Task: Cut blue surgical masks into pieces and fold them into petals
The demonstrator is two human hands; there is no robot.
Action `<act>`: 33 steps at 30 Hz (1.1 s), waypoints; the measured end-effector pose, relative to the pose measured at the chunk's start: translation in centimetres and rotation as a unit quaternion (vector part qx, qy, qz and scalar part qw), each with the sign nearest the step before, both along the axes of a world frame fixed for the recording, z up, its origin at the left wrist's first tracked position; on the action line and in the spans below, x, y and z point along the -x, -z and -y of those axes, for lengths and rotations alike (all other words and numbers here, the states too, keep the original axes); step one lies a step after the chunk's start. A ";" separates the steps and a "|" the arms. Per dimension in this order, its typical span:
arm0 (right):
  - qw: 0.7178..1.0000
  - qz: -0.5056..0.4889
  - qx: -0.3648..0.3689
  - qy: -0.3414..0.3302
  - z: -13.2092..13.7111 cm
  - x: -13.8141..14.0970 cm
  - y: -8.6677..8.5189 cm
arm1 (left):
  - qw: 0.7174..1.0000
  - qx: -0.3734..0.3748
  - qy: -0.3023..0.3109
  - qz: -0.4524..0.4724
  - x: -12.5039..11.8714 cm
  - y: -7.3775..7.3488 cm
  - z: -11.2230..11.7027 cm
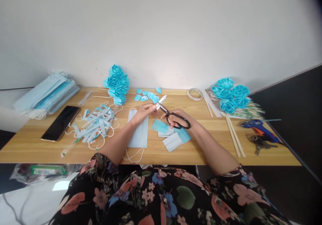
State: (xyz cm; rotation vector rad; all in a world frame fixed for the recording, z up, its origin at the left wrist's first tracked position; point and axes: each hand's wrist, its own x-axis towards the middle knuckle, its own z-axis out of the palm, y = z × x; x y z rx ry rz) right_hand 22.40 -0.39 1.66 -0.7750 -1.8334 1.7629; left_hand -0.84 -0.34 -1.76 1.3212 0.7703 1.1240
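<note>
My right hand (173, 117) grips a pair of scissors (179, 121) with black handles, the blades pointing up and left. Close to their tips, my left hand (146, 112) pinches a small white piece of mask fabric (158, 105). The blades reach that piece; whether they are parted is hard to make out. Below my hands lie cut squares of mask fabric (172, 141), some blue and some pale. A whole face mask (138, 131) lies flat under my left forearm, partly covered by it. Beyond my hands, small blue cut pieces (148, 94) are scattered.
Strips and ear loops (100, 124) form a pile on the left, beside a phone (60, 122) and stacked masks (47, 92). Blue fabric roses (117, 82) stand at the back; more roses (231, 94) lie right. Also there: tape (195, 94), sticks (235, 136), glue gun (260, 129), keys (259, 142).
</note>
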 end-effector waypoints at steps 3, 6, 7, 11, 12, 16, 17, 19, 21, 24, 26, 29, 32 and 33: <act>1.000 0.004 -0.003 0.007 0.0 0.0 -0.1 | 1.000 -0.005 0.004 -0.002 0.0 -0.2 0.1; 1.000 0.004 -0.002 0.014 0.1 -0.1 -0.4 | 1.000 -0.003 0.001 -0.001 0.0 -0.3 0.1; 1.000 0.004 -0.001 0.018 0.1 -0.1 -0.5 | 1.000 0.001 -0.003 0.004 0.0 -0.3 0.1; 1.000 0.003 -0.002 0.031 0.0 -0.2 -0.8 | 0.999 0.007 -0.027 0.026 -0.2 -0.5 0.1; 1.000 0.004 -0.002 0.031 0.0 -0.3 -0.8 | 0.999 0.006 -0.034 0.028 -0.2 -0.6 0.1; 0.999 0.025 -0.006 0.035 0.0 -0.2 -0.8 | 0.997 0.009 -0.070 0.017 -0.4 -0.9 0.1; 0.999 0.034 -0.006 0.034 0.1 -0.2 -0.7 | 0.997 0.009 -0.080 0.010 -0.4 -1.0 0.0; 0.999 0.046 -0.003 0.028 0.2 0.0 -0.6 | 0.995 0.008 -0.096 0.002 -0.4 -1.0 -0.1; 0.999 0.034 0.002 0.017 0.3 0.1 -0.5 | 0.994 0.007 -0.104 0.014 -0.4 -0.9 -0.1; 1.000 -0.013 0.010 -0.009 0.1 -0.1 -0.3 | 0.994 0.016 -0.099 0.053 -0.4 -1.0 -0.1; 0.999 -0.031 0.018 -0.028 -0.1 -0.4 -0.2 | 0.993 0.027 -0.092 0.069 -0.4 -1.1 -0.1; 0.998 -0.040 0.031 -0.035 -0.4 -0.7 0.0 | 0.993 0.030 -0.087 0.074 -0.4 -1.2 0.0; 0.997 -0.036 0.048 -0.048 -0.6 -0.7 0.1 | 0.994 0.027 -0.081 0.070 -0.4 -1.1 -0.1; 0.997 -0.033 0.053 -0.053 -0.6 -0.7 0.1 | 0.994 0.026 -0.078 0.067 -0.4 -1.0 -0.1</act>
